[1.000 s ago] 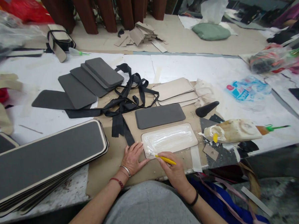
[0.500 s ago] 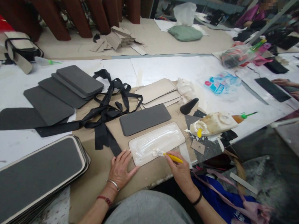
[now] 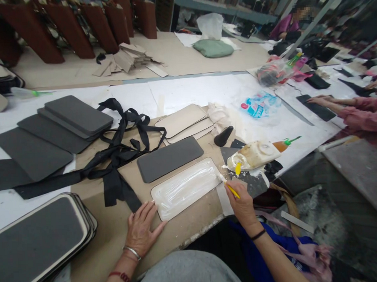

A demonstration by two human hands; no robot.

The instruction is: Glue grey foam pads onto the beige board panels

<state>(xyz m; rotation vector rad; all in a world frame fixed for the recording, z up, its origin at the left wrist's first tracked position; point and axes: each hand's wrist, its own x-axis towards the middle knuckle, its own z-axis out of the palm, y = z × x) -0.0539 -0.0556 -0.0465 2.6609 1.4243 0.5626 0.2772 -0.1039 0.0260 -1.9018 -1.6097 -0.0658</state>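
Observation:
A cream panel [image 3: 186,189] with rounded corners lies before me, streaked with wet white glue. My left hand [image 3: 144,225] rests flat by its left end, fingers spread, fingertips at the panel's edge. In my right hand [image 3: 241,199] is a yellow-handled glue brush [image 3: 233,190], its whitened bristles at the panel's right end. Just behind lies a dark grey panel [image 3: 170,158]. To the right, a cut-open plastic bottle [image 3: 254,155] coated in glue has a yellow piece [image 3: 238,168] at its mouth.
Black straps [image 3: 113,155] tangle beside fanned grey panels [image 3: 76,115]. A stack of long trimmed panels [image 3: 39,245] stands at front left. Farther back lie cream panels [image 3: 183,121] and a black cone-shaped object [image 3: 223,136]. A co-worker's hands [image 3: 320,100] touch a dark piece at right.
My right hand has carried the brush from the panel's lower middle to its right end. My left hand stays at the left edge. The whole view has shifted, with things appearing farther left.

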